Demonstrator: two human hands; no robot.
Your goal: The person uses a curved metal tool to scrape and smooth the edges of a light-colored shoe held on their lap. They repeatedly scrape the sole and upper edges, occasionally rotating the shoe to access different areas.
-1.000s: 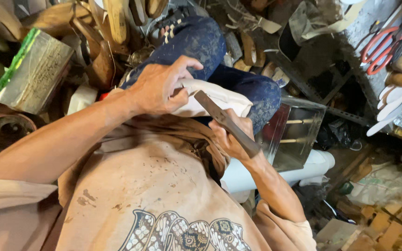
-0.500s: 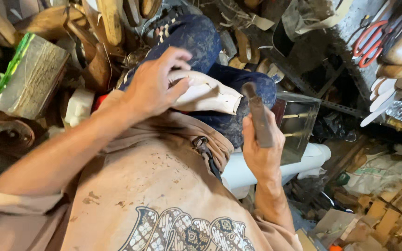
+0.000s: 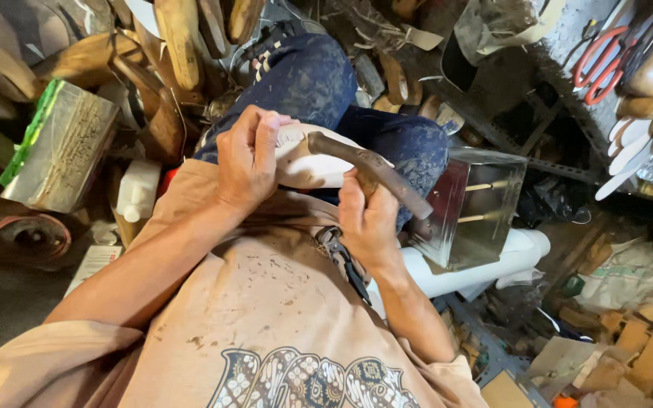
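The lap is hemmed in on nearly every side. At upper left, a foil-wrapped block (image 3: 62, 147) and stacked wooden lasts (image 3: 179, 38) crowd close to the left hand (image 3: 247, 162), with a white bottle (image 3: 137, 189) just beside the thigh. To the right, a glass box (image 3: 478, 208) stands just beside the knee (image 3: 410, 147), almost touching the tool's (image 3: 372, 170) outer end, with a white roll (image 3: 493, 261) below it. The upper right is walled off by a shelf with red scissors (image 3: 598, 60). Lower right, cardboard scraps (image 3: 629, 340) cover the floor. Free room lies mainly over the apron (image 3: 251, 302), between the forearms, and in the dark floor patch at lower left.
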